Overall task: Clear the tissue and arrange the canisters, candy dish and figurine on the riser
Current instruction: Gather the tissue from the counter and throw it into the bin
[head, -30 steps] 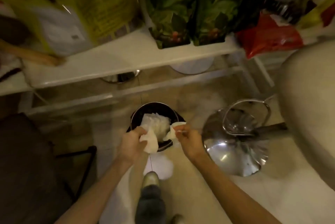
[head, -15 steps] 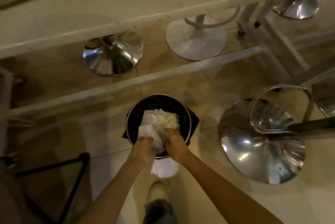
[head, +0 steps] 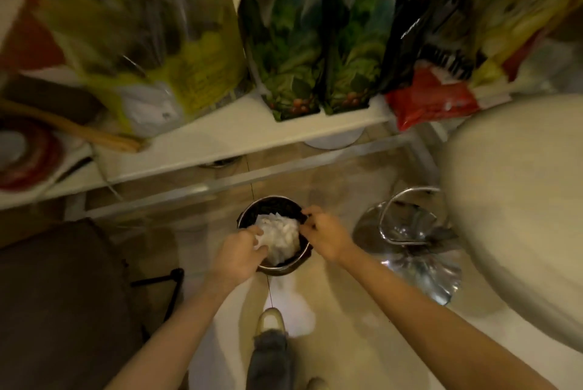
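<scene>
Both arms stretched forward and down from the bottom edge, bare forearms converging over a small round waste bin (head: 244,219) on the floor. Left hand (head: 238,255) at the bin's near-left rim, fingers curled onto the white crumpled tissue (head: 279,236), pressing against its left side. Right hand (head: 325,232) at the right rim, fingers bent, pinching what looks like the dark liner edge; grip blurred, exact hold hard to tell. Tissue heaped inside the bin, filling most of its mouth, between the two hands.

Pale glossy tiled floor (head: 362,310) underneath, a shoe (head: 271,321) and grey trouser leg just behind the bin. Chrome stool base (head: 419,263) with ring footrest to the right, cream stool seat (head: 520,216) above it. Dark chair (head: 63,295) at lower left. White bench (head: 236,134) crossing the upper half, carrying upright coffee bags (head: 315,42) printed with green leaves, a yellow-green bag (head: 164,42) on the left, a red packet (head: 432,99) on the right. Whole view motion-blurred, warm dim light.
</scene>
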A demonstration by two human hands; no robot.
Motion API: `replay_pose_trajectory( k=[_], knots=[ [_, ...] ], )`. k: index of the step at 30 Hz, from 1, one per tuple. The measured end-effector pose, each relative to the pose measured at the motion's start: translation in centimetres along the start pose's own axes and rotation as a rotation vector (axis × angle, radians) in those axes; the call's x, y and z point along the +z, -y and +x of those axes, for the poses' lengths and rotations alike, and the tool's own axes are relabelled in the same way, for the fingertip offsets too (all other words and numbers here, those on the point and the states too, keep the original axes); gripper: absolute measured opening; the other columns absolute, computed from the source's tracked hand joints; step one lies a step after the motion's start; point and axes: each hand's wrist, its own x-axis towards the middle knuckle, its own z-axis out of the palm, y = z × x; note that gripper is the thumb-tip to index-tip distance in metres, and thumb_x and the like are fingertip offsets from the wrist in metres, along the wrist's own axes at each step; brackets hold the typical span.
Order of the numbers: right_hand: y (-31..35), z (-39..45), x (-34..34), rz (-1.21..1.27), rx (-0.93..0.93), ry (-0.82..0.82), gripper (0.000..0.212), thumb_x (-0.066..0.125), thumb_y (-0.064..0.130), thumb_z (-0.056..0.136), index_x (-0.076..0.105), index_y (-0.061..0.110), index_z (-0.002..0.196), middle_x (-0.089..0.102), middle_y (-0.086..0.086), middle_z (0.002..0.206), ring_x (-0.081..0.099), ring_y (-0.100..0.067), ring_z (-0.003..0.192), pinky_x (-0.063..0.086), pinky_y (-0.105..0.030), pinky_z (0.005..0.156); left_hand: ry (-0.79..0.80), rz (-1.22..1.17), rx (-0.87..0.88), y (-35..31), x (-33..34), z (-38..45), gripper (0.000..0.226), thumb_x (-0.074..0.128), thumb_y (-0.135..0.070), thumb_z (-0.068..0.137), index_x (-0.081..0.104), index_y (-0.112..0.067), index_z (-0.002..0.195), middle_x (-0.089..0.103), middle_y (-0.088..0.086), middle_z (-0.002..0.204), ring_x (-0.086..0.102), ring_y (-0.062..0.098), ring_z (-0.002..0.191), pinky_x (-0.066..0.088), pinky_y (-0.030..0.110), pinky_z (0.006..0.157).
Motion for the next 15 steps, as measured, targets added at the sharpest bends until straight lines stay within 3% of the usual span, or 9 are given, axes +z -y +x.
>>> replay_pose_trajectory(
  k=[3, 6, 10, 12, 15],
  knots=[
    [5.4, -4.2, -4.9, 0.007, -0.082, -0.011, 0.033, 0.054, 0.019, 0.088, 0.053, 0.007, 0.119, 0.064, -0.016, 0.116, 0.059, -0.028, 0.108, 0.046, -0.032, 0.091, -0.078, -0.021, 0.069, -4.1, -5.8, -4.4, 0.036, 0.055, -0.023, 0.083, 0.053, -0.016, 0.119, 0.067, 0.013, 0.112, 0.061, 0.028, 0.101, 0.051, 0.039, 0.086],
    [11.3, -9.3, -9.6, -0.038, -0.209, -0.01, 0.027, 0.057, 0.02, 0.086, 0.058, 0.01, 0.111, 0.067, -0.012, 0.107, 0.061, -0.025, 0.104, 0.047, -0.03, 0.086, -0.119, -0.041, 0.097, -8.0, -11.9, -9.3, 0.042, 0.057, -0.028, 0.083, 0.05, -0.016, 0.123, 0.065, 0.011, 0.117, 0.059, 0.026, 0.108, 0.048, 0.034, 0.09],
    [20.7, -15.2, -15.5, -0.124, -0.354, -0.021, 0.021, 0.055, 0.023, 0.087, 0.062, 0.012, 0.103, 0.066, -0.01, 0.102, 0.06, -0.023, 0.098, 0.046, -0.032, 0.079, -0.177, 0.006, 0.158, -13.1, -21.2, -15.6, 0.049, 0.057, -0.039, 0.081, 0.048, -0.017, 0.124, 0.065, 0.008, 0.112, 0.059, 0.022, 0.102, 0.047, 0.032, 0.086],
    [29.8, -20.3, -19.3, -0.209, -0.511, -0.012, 0.022, 0.054, 0.026, 0.088, 0.062, 0.013, 0.103, 0.063, -0.006, 0.096, 0.06, -0.021, 0.092, 0.047, -0.032, 0.076, -0.369, -0.009, 0.21, -15.3, -29.3, -22.0, 0.046, 0.056, -0.04, 0.081, 0.05, -0.018, 0.122, 0.065, 0.005, 0.11, 0.06, 0.021, 0.102, 0.049, 0.034, 0.088],
    [33.9, -23.8, -20.6, -0.23, -0.604, 0.022, 0.021, 0.053, 0.027, 0.088, 0.063, 0.013, 0.101, 0.063, 0.001, 0.084, 0.063, -0.016, 0.076, 0.052, -0.031, 0.069, -0.456, -0.058, 0.339, -17.0, -33.0, -25.9, 0.036, 0.057, -0.037, 0.082, 0.056, -0.021, 0.114, 0.066, 0.001, 0.102, 0.062, 0.017, 0.095, 0.052, 0.036, 0.084]
  ],
)
